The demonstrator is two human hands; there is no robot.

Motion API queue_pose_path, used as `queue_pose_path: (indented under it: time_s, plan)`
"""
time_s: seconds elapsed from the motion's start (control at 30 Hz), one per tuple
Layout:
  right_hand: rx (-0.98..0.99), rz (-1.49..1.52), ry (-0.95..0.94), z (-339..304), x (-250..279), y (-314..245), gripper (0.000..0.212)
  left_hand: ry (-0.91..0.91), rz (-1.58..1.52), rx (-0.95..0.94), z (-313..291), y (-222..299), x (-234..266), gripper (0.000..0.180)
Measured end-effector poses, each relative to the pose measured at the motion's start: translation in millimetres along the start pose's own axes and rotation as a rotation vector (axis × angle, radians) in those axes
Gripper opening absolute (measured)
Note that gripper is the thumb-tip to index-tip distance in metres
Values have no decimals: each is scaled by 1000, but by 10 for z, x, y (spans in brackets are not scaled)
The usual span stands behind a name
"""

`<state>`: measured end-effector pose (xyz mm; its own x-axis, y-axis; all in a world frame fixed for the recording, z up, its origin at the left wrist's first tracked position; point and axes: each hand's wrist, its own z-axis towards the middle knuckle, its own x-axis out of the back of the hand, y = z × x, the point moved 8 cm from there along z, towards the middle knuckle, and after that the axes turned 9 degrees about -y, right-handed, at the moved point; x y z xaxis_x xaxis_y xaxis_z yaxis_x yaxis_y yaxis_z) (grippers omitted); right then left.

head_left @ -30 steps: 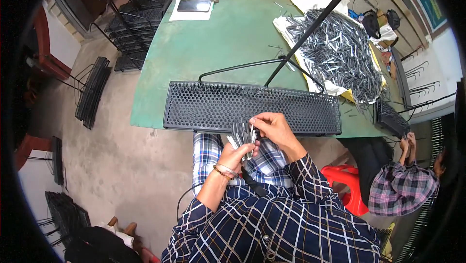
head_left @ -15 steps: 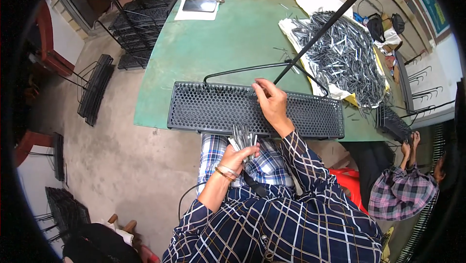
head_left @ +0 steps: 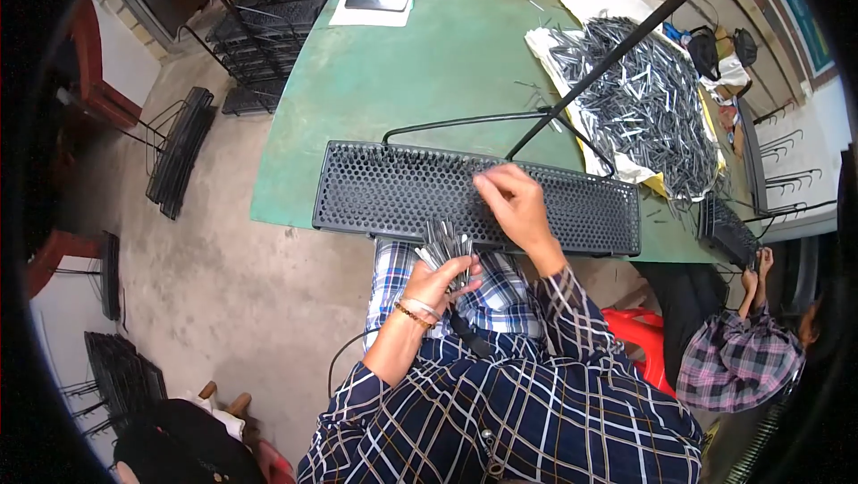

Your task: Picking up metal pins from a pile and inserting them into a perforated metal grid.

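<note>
My left hand [head_left: 431,286] is closed around a bundle of thin grey metal pieces [head_left: 443,244], whose ends fan upward by the near edge of the rack. This rack [head_left: 384,193] is a long black tray full of round holes, tilted against the green table's front edge. A row of pieces seems to stand in the holes along its far side. Over the middle of the rack hovers my right hand [head_left: 523,216], thumb and fingers pinched together and slightly blurred. Whether a piece is between those fingertips I cannot make out.
Loose metal pieces [head_left: 639,95] lie heaped on a white sack on the green table [head_left: 420,64]. A long black rod [head_left: 626,33] rises from the rack's frame. At right a co-worker's hands [head_left: 758,271] touch another rack [head_left: 728,234]. Stacked racks [head_left: 259,37] stand left.
My right hand has come a little nearer to me over the rack, its fingers now closer together. My left hand keeps its bundle. The whole view has shifted slightly.
</note>
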<state>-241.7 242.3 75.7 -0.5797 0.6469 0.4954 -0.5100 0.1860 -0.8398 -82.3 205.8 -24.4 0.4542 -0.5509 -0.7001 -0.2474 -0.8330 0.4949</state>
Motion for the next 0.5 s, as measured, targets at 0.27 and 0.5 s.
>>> queue_pose_path:
  time_s: [0.27,0.5]
  plan:
    - [-325,464,-359,-483,-337,178,25,-12,-35,-129,78,97,-92,18]
    - [-431,445,-292,-490,-262,234,22,95,-8,-105,62,67,-50,16]
